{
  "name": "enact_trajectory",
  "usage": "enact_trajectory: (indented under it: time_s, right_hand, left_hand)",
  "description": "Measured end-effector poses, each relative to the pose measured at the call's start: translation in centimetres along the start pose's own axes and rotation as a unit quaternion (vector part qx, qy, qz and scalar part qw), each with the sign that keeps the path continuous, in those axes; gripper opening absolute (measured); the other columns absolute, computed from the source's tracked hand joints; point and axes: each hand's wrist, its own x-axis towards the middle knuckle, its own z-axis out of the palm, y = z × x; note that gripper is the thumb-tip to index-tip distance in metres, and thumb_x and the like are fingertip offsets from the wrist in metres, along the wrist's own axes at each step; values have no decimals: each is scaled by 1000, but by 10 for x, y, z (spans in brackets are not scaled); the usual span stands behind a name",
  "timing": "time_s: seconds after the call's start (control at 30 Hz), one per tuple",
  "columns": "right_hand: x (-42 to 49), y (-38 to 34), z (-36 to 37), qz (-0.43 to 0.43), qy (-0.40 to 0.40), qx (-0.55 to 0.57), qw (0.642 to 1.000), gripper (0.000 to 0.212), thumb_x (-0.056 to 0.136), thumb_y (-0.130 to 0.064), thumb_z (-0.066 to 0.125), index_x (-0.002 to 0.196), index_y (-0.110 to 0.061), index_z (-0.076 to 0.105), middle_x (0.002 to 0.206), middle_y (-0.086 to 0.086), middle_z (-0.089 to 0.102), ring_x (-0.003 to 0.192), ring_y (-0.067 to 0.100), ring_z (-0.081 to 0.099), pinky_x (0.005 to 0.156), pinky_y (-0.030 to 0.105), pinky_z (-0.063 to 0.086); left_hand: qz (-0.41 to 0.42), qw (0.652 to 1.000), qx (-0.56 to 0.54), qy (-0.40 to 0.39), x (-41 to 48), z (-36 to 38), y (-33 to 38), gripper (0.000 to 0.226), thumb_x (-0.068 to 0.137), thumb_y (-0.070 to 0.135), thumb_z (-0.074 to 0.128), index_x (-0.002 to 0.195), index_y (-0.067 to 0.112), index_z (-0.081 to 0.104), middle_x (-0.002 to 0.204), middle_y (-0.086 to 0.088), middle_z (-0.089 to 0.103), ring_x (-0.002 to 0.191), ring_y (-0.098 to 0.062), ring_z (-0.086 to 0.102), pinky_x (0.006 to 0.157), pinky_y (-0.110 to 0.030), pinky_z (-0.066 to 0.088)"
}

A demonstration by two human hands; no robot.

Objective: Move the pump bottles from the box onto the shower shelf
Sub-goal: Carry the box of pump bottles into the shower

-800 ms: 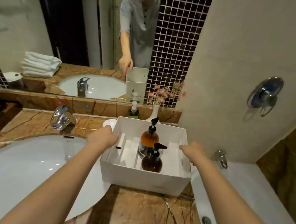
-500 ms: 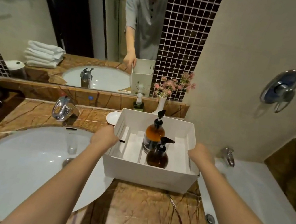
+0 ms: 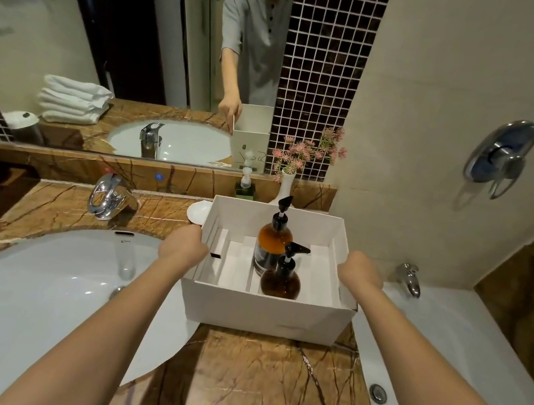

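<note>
Both hands, left hand and right hand, grip opposite side walls of the white box holding two pump bottles.

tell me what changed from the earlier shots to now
Little changed. The view tipped a bit, so everything sits slightly shifted in frame. The left hand and right hand still grip the sides of the white box on the counter. The tall pump bottle and small pump bottle still stand upright inside.
</note>
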Motion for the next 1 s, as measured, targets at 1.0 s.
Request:
enact_trajectory:
  time_s: [1.0]
  right_hand:
    - [-73,-41,-287,-54,52,-28,997,37,87,-13,45,123,-5,52,123,15,58,108,33,57,77,31,43]
  left_hand:
    - [72,995,-9,65,-67,-256,118,18,81,11,47,64,13,43,65,-3,49,64,-21,51,51,-27,35]
